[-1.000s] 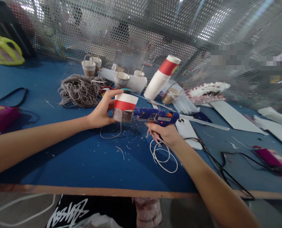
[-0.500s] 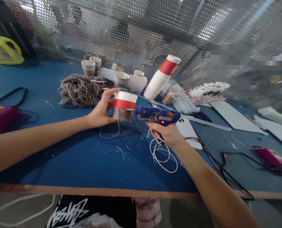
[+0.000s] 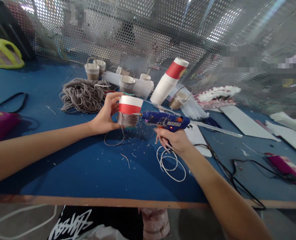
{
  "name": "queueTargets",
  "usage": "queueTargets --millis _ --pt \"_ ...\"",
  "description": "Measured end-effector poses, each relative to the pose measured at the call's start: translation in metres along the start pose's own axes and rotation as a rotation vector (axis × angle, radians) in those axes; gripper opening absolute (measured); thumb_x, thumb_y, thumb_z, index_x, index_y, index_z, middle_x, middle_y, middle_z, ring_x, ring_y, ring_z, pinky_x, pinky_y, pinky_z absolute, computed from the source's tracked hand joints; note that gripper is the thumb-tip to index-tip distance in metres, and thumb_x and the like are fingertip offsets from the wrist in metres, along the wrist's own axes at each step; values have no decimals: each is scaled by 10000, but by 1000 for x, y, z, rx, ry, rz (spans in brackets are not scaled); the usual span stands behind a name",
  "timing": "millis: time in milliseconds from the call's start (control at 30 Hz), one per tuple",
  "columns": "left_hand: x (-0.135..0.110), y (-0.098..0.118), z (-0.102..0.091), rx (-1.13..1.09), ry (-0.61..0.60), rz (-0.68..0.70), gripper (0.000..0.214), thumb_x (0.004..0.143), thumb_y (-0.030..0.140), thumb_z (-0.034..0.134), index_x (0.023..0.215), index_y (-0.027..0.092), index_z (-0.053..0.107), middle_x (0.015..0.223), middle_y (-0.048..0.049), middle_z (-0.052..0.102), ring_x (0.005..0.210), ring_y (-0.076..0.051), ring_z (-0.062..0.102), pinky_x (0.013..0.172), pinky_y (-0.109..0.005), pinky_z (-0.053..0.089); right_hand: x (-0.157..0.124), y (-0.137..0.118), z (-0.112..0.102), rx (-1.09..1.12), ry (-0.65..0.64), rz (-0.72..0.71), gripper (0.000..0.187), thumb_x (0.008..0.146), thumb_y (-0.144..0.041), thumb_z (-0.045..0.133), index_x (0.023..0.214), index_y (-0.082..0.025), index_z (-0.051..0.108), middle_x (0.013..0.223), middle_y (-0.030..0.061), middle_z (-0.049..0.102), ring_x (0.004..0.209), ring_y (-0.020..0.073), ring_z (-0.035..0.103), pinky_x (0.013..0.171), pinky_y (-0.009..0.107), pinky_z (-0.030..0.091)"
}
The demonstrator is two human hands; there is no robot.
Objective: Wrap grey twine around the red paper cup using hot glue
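My left hand [image 3: 108, 115] grips a red and white paper cup [image 3: 130, 105] from its left side, holding it upright a little above the table. Grey cord [image 3: 128, 119] is wound round the cup's lower part, and a loose end loops down below it. In my right hand [image 3: 174, 140] is a blue glue gun [image 3: 164, 120] with a red light lit. Its nozzle points left, at or very near the upper edge of the wound cord; whether it touches is too small to tell. A clear glue stick [image 3: 215, 128] sticks out of the gun's back.
Behind the cup lie a grey cord bundle [image 3: 83, 95], several cord-wrapped cups [image 3: 92, 71] and a leaning stack of paper cups [image 3: 168, 81]. A white phone [image 3: 197, 140], coiled white cord [image 3: 171, 165] and black cable [image 3: 220, 163] lie around my right arm. Scraps dot the blue table [image 3: 88, 173].
The cup has turned slightly in my left hand, its hanging cord shifting left. The glue gun stays almost in place beside it.
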State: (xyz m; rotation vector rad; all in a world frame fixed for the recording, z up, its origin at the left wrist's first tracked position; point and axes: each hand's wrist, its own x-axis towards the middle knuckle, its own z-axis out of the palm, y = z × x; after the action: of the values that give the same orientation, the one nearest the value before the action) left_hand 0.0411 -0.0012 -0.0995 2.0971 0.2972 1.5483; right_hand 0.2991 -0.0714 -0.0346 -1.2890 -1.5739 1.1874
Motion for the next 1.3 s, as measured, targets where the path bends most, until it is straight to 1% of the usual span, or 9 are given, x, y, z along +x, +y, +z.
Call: queueTargets --millis 233,400,500,633,767,900,967,1133,1300 --pt "-2 -1 -1 -5 13 -53 933 705 403 882 1422 333 289 1407 -115 551 1214 -271 640 963 -404 588 0 -4 1 -8 5 3 333 685 -345 713 445 -230 513 306 -81 392 255 73 389 309 236 362" --pt "-2 0 -1 -30 9 -65 930 691 417 890 1408 341 303 1385 -113 570 1193 -273 652 973 -417 587 1 -5 2 -25 16 -12 356 684 -346 691 408 -238 494 303 -75 398 263 75 402 357 256 410" --pt "-1 -1 -1 -37 20 -51 925 687 439 887 1403 342 310 1357 -111 583 1204 -285 649 979 -429 587 1 -4 1 -26 35 -20 354 680 -340 696 404 -237 500 301 -74 405 265 79 410 370 261 411" --pt "-1 -1 -2 -33 17 -46 913 695 487 873 1394 338 305 1326 -107 600 1158 -265 670 938 -398 602 0 -4 0 -22 36 -16 360 685 -339 690 399 -237 498 303 -71 409 263 82 414 374 267 410" --pt "-1 -1 -3 -43 3 -61 907 697 522 863 1383 336 299 1367 -109 585 1179 -258 660 931 -375 595 0 -4 -1 -28 20 -15 401 721 -326 682 394 -243 467 305 -66 396 266 80 398 376 276 409" --pt "-1 -1 -4 -77 5 -73 926 688 484 882 1389 350 293 1367 -106 591 1166 -262 668 943 -392 584 0 -4 -2 -33 23 -6 423 718 -319 677 368 -243 451 302 -59 400 262 76 397 388 279 428" --pt "-2 -2 -4 -109 14 -73 938 666 455 902 1382 354 305 1362 -103 595 1147 -262 677 941 -397 579 0 -5 -1 -36 30 -5 421 700 -328 678 352 -243 456 294 -54 408 258 75 398 377 272 416" --pt "-3 -6 -2 -216 45 -90 958 613 385 941 1346 348 325 1337 -88 625 1117 -257 684 901 -370 576 0 -6 0 -34 34 -20 433 685 -351 695 347 -247 447 275 -59 411 246 76 392 358 264 394" --pt "-4 -7 -2 -253 49 -101 967 605 366 944 1346 349 324 1295 -77 642 1095 -255 693 894 -372 577 -1 -8 0 -18 44 -19 406 662 -327 676 331 -248 455 282 -56 418 240 71 386 357 267 386"
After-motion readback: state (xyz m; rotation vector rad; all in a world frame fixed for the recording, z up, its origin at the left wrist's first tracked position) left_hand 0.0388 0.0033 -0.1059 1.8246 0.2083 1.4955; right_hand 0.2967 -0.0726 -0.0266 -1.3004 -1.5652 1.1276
